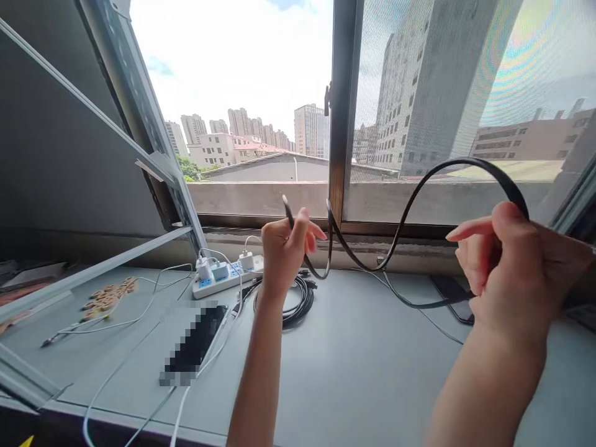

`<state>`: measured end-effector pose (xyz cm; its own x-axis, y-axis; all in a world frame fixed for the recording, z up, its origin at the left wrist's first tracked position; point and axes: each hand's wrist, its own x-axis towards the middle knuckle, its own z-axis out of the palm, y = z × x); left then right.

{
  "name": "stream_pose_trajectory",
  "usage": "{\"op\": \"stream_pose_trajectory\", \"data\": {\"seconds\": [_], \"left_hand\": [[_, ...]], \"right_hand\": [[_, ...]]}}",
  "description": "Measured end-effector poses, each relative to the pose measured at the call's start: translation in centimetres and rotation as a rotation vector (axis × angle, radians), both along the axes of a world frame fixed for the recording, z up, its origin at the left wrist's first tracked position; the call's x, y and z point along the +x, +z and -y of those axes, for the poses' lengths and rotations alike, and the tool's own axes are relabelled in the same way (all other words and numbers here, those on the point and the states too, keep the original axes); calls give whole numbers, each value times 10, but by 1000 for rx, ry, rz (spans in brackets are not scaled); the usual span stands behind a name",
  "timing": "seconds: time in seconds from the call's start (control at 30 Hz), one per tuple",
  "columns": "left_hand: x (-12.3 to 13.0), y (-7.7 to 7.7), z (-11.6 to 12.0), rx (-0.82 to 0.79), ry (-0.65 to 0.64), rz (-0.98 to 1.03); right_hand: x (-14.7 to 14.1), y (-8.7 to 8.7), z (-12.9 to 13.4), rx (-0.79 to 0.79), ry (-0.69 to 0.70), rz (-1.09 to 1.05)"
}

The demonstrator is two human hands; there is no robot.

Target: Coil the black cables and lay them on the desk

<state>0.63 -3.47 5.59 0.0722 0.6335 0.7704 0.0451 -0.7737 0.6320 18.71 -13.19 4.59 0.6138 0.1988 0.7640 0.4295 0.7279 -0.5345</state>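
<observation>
Right hand and left hand are lifting a black cable into the air

Nearest the camera, with 12 o'clock pointing at the window point(346, 136), the right hand point(516, 254) is reaching up at 3 o'clock. Its thumb and fingers are closing on the black cable point(498, 172), while a lower strand is running in by the same palm; exactly how the fingers are trapping that strand, I cannot tell. The left hand point(286, 248) is working near the centre, its thumb and fingers pinching together on the cable's other side. Between them, the black cable is hanging in loose curves above the grey desk point(363, 347), probably because the raised, parted hands are spreading its bends and making them easier to see.

At 6 o'clock, a coiled black cable point(302, 310) is lying beyond the left forearm, its rings presumably confining the length. A power strip point(223, 287) is sitting at 8 o'clock, likely within reach of the white leads point(180, 413). A dark-screened device point(202, 344) is resting between 7 and 8 o'clock, and a dark flat object point(447, 288) is lying toward 4 o'clock, partly behind the right hand.
</observation>
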Motion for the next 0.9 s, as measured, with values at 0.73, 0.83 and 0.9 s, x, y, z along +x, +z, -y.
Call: {"op": "stream_pose_trajectory", "data": {"seconds": [0.73, 0.83, 0.9], "left_hand": [[3, -4, -6, -157, -322, -213], [3, -6, -11, -149, -333, -238], [0, -4, -12, -123, -360, -246]], "right_hand": [[-35, 3, -18, -570, 165, 624], [-34, 3, -23, -571, 114, 641], [-31, 2, -25, -583, 95, 583]]}}
